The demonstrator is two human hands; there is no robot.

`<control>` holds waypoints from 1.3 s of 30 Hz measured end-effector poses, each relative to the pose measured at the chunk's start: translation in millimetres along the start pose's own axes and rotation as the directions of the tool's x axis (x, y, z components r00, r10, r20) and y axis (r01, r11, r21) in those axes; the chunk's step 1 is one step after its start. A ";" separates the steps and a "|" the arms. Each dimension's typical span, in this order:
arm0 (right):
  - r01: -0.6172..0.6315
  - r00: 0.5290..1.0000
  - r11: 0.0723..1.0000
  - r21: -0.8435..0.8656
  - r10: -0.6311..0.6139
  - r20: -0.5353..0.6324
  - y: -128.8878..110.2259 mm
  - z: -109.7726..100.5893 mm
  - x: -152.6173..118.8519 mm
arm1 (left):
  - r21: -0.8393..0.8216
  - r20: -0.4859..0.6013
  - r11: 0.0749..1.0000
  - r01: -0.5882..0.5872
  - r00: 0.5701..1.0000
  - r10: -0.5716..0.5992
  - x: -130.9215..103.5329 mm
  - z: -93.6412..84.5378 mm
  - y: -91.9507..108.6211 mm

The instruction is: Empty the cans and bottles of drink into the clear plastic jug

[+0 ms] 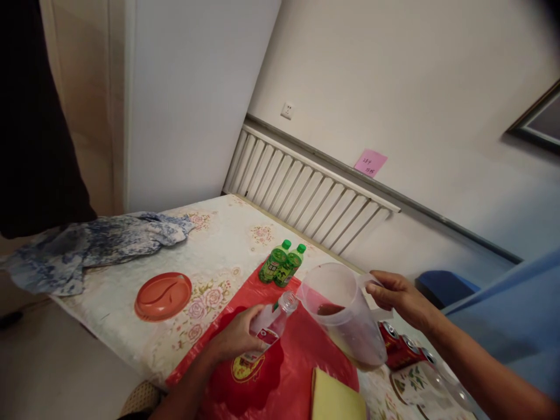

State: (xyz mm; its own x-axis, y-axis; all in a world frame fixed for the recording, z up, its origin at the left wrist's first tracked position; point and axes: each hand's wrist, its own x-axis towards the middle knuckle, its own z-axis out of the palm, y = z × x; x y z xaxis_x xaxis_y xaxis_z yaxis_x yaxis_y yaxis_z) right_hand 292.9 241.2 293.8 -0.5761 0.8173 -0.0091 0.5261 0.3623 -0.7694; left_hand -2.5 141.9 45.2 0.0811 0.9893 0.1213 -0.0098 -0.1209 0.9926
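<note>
My left hand (240,333) is wrapped round a clear bottle (273,320) with a red and white label, held tilted with its open mouth up and to the right. My right hand (402,296) grips the handle of a translucent plastic pitcher (350,332), which leans toward the bottle. Some dark liquid shows inside the pitcher. Its spout is close to the bottle's mouth; whether they touch I cannot tell. Beneath the bottle lies a red scalloped tray (223,373) with a yellow design, on a red plastic sheet (294,373).
Two green-capped drink bottles (282,265) stand at the sheet's far end. An orange divided plate (163,296) and a blue patterned cloth (126,242) lie to the left. Red cans (400,349) stand right of the pitcher. A yellow block (336,396) is near the front.
</note>
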 end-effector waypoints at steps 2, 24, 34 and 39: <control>-0.001 1.000 1.000 -0.025 0.002 0.020 -3.4 0.2 2.3 | 0.016 -0.001 1.000 0.002 1.000 -0.002 -0.1 -0.3 -0.2; 0.005 0.998 0.986 -0.164 0.006 0.068 -40.5 6.1 11.6 | 0.091 -0.009 0.996 0.017 1.000 -0.016 -1.0 -0.9 4.2; -0.005 0.995 0.979 -0.204 0.025 0.094 -50.8 8.8 13.6 | 0.097 -0.018 0.995 -0.010 1.000 0.012 -1.7 -1.0 2.4; -0.017 0.994 0.976 -0.217 0.040 0.098 -55.9 9.9 14.2 | 0.098 -0.020 0.995 0.017 1.000 -0.015 -2.2 -1.2 5.5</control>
State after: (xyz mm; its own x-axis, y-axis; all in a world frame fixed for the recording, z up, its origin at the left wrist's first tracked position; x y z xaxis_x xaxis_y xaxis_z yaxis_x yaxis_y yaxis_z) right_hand 249.1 228.2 330.4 -0.6132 0.7834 -0.1017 0.6595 0.4367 -0.6119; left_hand -3.9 139.1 50.4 0.0610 0.9924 0.1065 0.0888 -0.1117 0.9898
